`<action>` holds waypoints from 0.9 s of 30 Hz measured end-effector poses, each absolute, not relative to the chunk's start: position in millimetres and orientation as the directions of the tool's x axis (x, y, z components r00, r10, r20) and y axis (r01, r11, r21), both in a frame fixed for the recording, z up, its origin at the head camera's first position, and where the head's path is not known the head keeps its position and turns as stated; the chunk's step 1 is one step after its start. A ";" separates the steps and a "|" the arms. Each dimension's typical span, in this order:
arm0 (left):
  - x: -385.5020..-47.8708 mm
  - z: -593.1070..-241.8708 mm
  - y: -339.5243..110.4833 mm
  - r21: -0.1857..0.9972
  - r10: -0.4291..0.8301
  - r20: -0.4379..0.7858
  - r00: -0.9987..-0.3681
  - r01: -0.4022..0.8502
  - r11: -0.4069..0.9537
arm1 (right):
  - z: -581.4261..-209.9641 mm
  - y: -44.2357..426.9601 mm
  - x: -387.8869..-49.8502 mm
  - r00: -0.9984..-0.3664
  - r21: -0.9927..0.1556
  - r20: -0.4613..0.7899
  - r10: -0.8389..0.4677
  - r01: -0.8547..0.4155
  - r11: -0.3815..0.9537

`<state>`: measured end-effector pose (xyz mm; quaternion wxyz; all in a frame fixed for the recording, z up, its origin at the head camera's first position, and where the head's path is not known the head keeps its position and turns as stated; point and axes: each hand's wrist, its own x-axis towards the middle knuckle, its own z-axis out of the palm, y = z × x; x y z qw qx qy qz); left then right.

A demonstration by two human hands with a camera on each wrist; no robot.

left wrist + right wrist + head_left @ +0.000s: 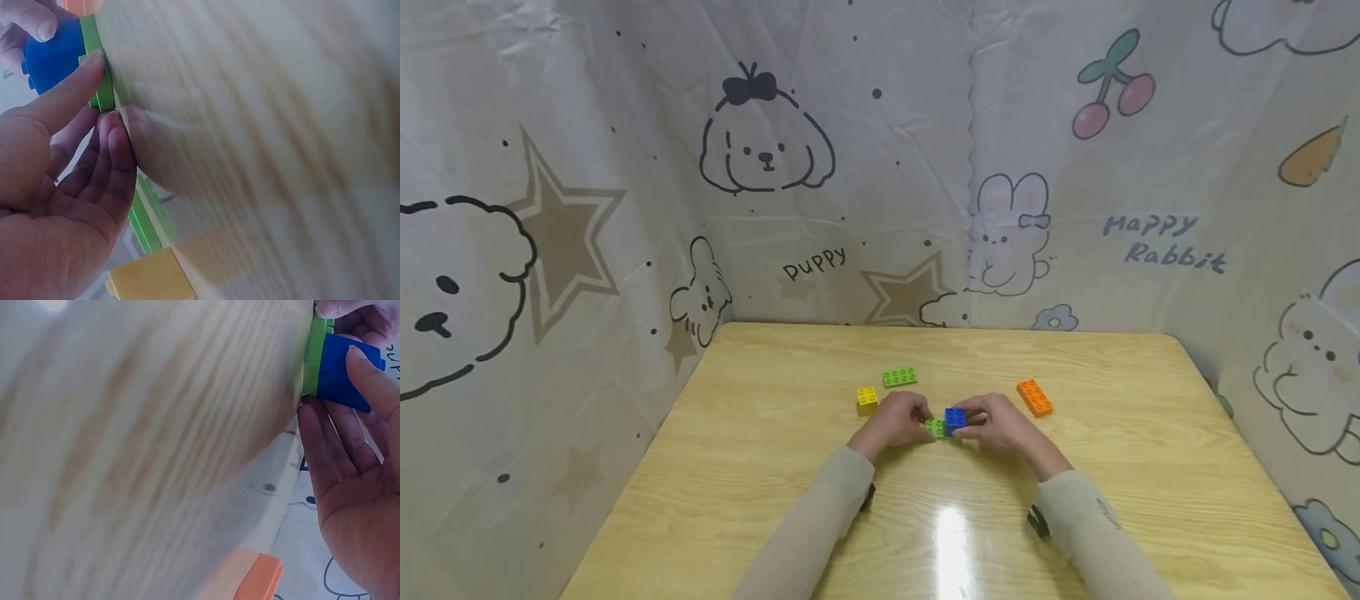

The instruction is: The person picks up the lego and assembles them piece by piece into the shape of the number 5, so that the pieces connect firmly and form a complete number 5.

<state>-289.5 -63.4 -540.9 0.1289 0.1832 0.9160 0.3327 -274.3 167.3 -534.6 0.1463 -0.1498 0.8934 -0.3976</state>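
A blue block [955, 421] stands on the right part of a flat green brick [934, 427] lying on the table. My left hand [901, 421] pinches the left end of that green brick; in the left wrist view its thumb lies along the brick's side [105, 94]. My right hand [998, 423] grips the blue block [342, 372] between thumb and fingers, as the right wrist view shows. The green brick's studs are visible left of the blue block; its right end is hidden beneath the block.
On the wooden table [775, 500], a second green brick [899, 377] lies behind my left hand, with a yellow block [867, 401] to its left. An orange brick [1035, 398] lies behind and right of my right hand. A printed curtain [880, 167] surrounds the table's back and sides.
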 end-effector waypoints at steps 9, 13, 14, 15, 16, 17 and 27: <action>-289.7 -541.5 -67.1 0.686 0.426 -0.129 -0.895 0.230 0.691 | -535.3 167.8 -275.8 -0.905 -0.745 -0.140 -0.403 -0.172 0.644; -290.5 -542.7 -68.0 0.698 0.429 -0.144 -0.891 0.216 0.683 | -534.9 168.6 -275.4 -0.901 -0.747 -0.139 -0.410 -0.176 0.641; -290.7 -542.7 -68.3 0.697 0.430 -0.147 -0.891 0.215 0.684 | -534.9 168.6 -275.4 -0.903 -0.750 -0.143 -0.404 -0.167 0.640; -290.8 -542.7 -68.4 0.696 0.430 -0.149 -0.890 0.215 0.685 | -535.1 168.7 -275.5 -0.903 -0.750 -0.142 -0.405 -0.169 0.640; -291.0 -542.5 -68.6 0.694 0.431 -0.150 -0.890 0.215 0.687 | -535.0 168.8 -275.6 -0.904 -0.749 -0.141 -0.404 -0.169 0.641; -291.2 -541.9 -68.8 0.694 0.430 -0.150 -0.890 0.215 0.687 | -535.1 168.9 -276.0 -0.904 -0.746 -0.137 -0.406 -0.176 0.643; -289.7 -539.2 -69.1 0.713 0.440 -0.152 -0.885 0.210 0.669 | -534.6 169.2 -277.6 -0.908 -0.732 -0.139 -0.396 -0.175 0.659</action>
